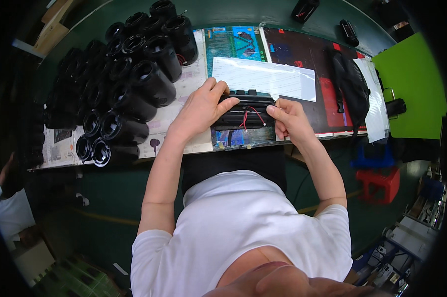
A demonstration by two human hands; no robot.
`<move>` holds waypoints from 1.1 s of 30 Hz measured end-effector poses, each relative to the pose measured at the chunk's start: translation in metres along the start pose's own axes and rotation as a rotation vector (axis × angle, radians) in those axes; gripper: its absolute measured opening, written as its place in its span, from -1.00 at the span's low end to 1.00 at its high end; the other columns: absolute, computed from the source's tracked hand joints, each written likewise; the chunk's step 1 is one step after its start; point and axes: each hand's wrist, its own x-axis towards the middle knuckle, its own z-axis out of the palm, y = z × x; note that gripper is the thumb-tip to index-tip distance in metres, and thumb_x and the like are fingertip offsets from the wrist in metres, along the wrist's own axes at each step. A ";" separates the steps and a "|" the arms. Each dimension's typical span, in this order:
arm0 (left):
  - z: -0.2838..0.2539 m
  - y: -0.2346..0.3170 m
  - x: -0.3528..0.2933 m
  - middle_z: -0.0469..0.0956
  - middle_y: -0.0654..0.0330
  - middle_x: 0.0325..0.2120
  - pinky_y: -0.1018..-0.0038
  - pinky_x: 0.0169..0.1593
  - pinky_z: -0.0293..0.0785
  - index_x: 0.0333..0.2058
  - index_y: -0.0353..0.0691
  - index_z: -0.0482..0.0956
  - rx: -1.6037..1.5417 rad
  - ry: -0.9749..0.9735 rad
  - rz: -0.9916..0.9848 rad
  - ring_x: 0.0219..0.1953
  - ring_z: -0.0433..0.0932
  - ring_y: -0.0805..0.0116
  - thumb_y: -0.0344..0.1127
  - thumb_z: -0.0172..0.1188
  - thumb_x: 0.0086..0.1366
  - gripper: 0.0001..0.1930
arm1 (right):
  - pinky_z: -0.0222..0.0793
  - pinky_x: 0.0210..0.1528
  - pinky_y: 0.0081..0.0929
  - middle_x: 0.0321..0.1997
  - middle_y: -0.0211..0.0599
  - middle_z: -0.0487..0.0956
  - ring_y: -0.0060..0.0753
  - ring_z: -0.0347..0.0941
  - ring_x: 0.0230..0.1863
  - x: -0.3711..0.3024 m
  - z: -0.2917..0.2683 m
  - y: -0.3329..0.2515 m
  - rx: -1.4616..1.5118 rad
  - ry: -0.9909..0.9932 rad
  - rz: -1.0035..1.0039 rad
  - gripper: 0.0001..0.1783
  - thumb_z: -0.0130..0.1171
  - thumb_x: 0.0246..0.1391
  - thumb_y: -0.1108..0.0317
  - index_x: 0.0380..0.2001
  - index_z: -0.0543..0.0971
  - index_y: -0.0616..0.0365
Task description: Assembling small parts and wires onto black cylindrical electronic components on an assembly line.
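A black plastic housing [228, 120], with thin red wires showing on its open side, lies across the front of the work table between my hands. My left hand [202, 106] grips its left end, thumb along the upper edge and fingers bent over the back. At the opposite end, my right hand [290, 118] pinches the corner between thumb and fingers. Just beyond the housing is a glossy white sheet [263, 76], apparently a label or film sheet. The palms hide both ends of the housing.
Several black cylindrical shells [151, 81] stand crowded on the table's left. A black bag [349, 89] and a green panel [406, 84] are on the right. Two black cylinders [348, 32] lie at the back. A red stool [379, 185] stands below right; another person [13, 210] is at far left.
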 end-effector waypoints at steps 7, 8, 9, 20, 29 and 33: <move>-0.006 0.010 0.002 0.49 0.08 -0.21 0.11 -0.03 0.55 -0.14 -0.18 0.66 0.229 -0.093 -0.059 -0.10 0.58 0.02 0.06 0.27 0.44 -0.62 | 0.39 -0.51 -0.48 -0.65 -0.37 0.60 -0.59 0.53 -0.61 0.014 -0.033 -0.005 -0.333 0.138 -0.229 -0.61 0.22 0.42 0.15 -0.39 0.64 0.25; -0.007 0.010 0.007 0.49 0.08 -0.21 0.11 -0.03 0.55 -0.14 -0.18 0.66 0.229 -0.096 -0.043 -0.10 0.58 0.02 0.06 0.27 0.44 -0.62 | 0.47 -0.44 -0.40 -0.54 -0.28 0.65 -0.44 0.59 -0.57 0.024 -0.046 -0.003 -0.439 0.317 -0.383 -0.70 0.24 0.38 0.19 -0.30 0.66 0.25; -0.008 0.012 0.009 0.49 0.07 -0.19 0.14 -0.04 0.55 -0.12 -0.21 0.65 0.302 -0.062 0.017 -0.10 0.58 0.00 0.03 0.27 0.43 -0.62 | 0.52 -0.36 -0.32 -0.41 -0.23 0.67 -0.33 0.64 -0.48 0.038 -0.063 0.000 -0.606 0.464 -0.510 -0.78 0.26 0.34 0.24 -0.21 0.68 0.20; 0.074 0.048 0.158 0.61 -0.12 -0.06 0.09 0.06 0.60 0.28 -0.05 0.51 0.430 -0.437 0.322 0.02 0.65 -0.08 0.02 0.28 0.41 -0.45 | 0.63 -0.16 -0.03 -0.08 -0.25 0.62 0.01 0.69 -0.18 0.087 -0.108 0.013 -1.161 0.598 -0.628 -0.71 0.30 0.20 0.36 -0.01 0.72 -0.08; 0.096 0.059 0.164 0.64 -0.10 -0.07 0.08 -0.02 0.68 0.28 0.07 0.49 0.556 -0.422 0.357 -0.01 0.71 -0.09 0.06 0.30 0.40 -0.45 | 0.59 -0.15 -0.13 -0.09 -0.36 0.67 -0.07 0.68 -0.13 0.092 -0.107 -0.010 -1.205 0.585 -0.703 -0.97 0.28 0.10 0.45 -0.36 0.62 0.12; 0.096 0.052 0.155 0.63 -0.12 -0.10 0.07 -0.01 0.67 0.29 0.02 0.47 0.526 -0.368 0.329 -0.05 0.71 -0.14 0.08 0.32 0.37 -0.41 | 0.61 -0.10 -0.10 -0.07 -0.30 0.69 -0.05 0.67 -0.09 0.045 -0.085 -0.086 -1.201 0.577 -0.710 -0.92 0.22 0.06 0.46 -0.37 0.67 0.18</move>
